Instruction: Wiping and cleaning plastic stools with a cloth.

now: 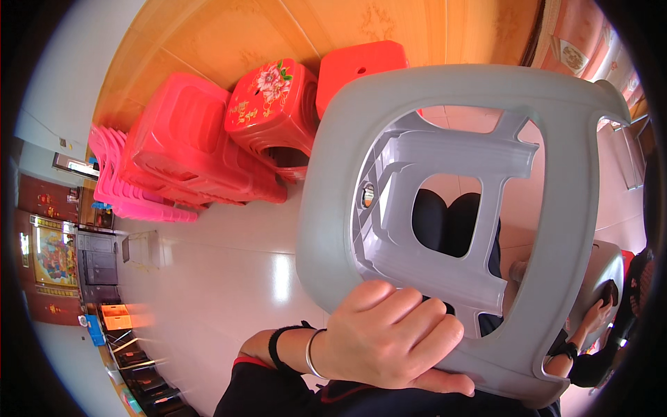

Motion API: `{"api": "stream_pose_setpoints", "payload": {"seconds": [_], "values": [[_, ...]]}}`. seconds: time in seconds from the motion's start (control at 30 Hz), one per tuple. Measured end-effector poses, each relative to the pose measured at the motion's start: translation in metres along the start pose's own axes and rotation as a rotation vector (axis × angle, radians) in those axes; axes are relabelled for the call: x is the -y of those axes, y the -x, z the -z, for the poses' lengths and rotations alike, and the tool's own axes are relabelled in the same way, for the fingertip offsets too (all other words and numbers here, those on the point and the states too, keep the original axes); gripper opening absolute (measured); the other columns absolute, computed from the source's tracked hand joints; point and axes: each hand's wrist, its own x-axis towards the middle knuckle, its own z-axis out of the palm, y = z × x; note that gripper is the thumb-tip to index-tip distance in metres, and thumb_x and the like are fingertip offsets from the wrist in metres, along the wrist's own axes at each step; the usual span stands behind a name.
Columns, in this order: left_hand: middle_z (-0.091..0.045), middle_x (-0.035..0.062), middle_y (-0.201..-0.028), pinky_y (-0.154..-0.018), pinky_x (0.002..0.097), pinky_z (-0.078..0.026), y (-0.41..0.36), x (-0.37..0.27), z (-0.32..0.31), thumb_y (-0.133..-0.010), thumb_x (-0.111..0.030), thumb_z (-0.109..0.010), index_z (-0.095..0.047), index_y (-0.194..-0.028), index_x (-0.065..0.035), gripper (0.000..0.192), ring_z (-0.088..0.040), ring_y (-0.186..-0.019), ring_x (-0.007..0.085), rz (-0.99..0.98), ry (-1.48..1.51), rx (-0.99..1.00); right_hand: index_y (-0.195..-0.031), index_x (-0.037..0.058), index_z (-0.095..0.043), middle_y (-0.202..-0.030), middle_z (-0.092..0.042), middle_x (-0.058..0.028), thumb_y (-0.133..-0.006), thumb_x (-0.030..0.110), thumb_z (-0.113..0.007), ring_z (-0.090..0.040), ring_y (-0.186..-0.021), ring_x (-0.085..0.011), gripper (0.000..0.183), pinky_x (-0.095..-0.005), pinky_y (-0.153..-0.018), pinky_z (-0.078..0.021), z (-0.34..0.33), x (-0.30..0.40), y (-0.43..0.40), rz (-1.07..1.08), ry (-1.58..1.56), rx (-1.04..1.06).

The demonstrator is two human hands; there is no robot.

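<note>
A grey plastic stool (323,208) lies on its side before me, its ribbed inner side showing through the opening in its near side. My left hand (396,339), with a metal bangle and a dark band at the wrist, grips the lower edge of the stool, fingers curled over and thumb stretched to the right. Two dark rounded shapes, apparently knees, show through the stool. My right hand is out of view. At the right, another person's hand (599,315) holds a dark object against a second grey plastic stool (599,266).
Red plastic stools (177,125), one with a flower print (271,94), stand along the orange tiled wall (281,31). Pink plastic chairs (151,208) are stacked at their left. Farther left are an orange crate (116,317) and a dark cabinet (99,260). Someone in dark clothes is at the right rim.
</note>
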Motion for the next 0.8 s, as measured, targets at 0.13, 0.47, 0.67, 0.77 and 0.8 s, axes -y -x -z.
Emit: {"api": "stream_pose_setpoints", "payload": {"seconds": [0.13, 0.47, 0.67, 0.77, 0.8], "values": [[-0.044, -0.0019, -0.062, -0.053, 0.0262, -0.023, 0.002, -0.001, -0.001, -0.082, -0.061, -0.048, -0.049, -0.069, -0.0108, 0.051, -0.04, -0.053, 0.0113, -0.004, 0.006, 0.0, -0.113, 0.0061, -0.052, -0.106, -0.056, -0.0188, -0.079, 0.02, -0.052, -0.052, -0.099, -0.0367, 0.037, -0.0469, -0.087, -0.0405, -0.002, -0.005, 0.001, 0.009, 0.011, -0.001], [-0.044, -0.0018, -0.062, -0.053, 0.0263, -0.023, 0.003, -0.002, -0.001, -0.082, -0.059, -0.048, -0.05, -0.069, -0.0106, 0.05, -0.04, -0.053, 0.0114, -0.003, 0.011, -0.001, -0.115, 0.0085, -0.051, -0.108, -0.056, -0.0178, -0.08, 0.023, -0.052, -0.052, -0.101, -0.0361, 0.038, -0.0464, -0.088, -0.0402, -0.001, -0.019, 0.004, 0.01, 0.044, -0.019], [-0.044, -0.0019, -0.062, -0.053, 0.0266, -0.023, 0.005, -0.003, 0.0, -0.082, -0.06, -0.048, -0.049, -0.069, -0.0108, 0.051, -0.04, -0.053, 0.0113, -0.006, 0.014, 0.014, -0.116, 0.0099, -0.051, -0.109, -0.056, -0.0173, -0.08, 0.025, -0.051, -0.051, -0.102, -0.0358, 0.038, -0.0461, -0.088, -0.0401, -0.001, -0.026, 0.009, 0.003, 0.061, -0.03], [-0.043, -0.0019, -0.062, -0.053, 0.0267, -0.023, 0.005, -0.003, 0.0, -0.082, -0.06, -0.048, -0.049, -0.069, -0.011, 0.051, -0.039, -0.053, 0.0113, -0.007, 0.004, 0.007, -0.116, 0.0107, -0.051, -0.11, -0.056, -0.017, -0.081, 0.026, -0.051, -0.051, -0.103, -0.0357, 0.039, -0.046, -0.089, -0.0401, -0.001, -0.029, 0.011, -0.002, 0.069, -0.036], [-0.043, -0.0019, -0.062, -0.053, 0.0267, -0.023, 0.005, -0.003, 0.0, -0.082, -0.06, -0.048, -0.049, -0.069, -0.011, 0.051, -0.039, -0.053, 0.0113, -0.009, 0.004, 0.006, -0.117, 0.0109, -0.051, -0.11, -0.056, -0.0169, -0.081, 0.026, -0.051, -0.051, -0.103, -0.0356, 0.039, -0.0459, -0.089, -0.04, -0.001, -0.03, 0.012, -0.004, 0.072, -0.038]]}}
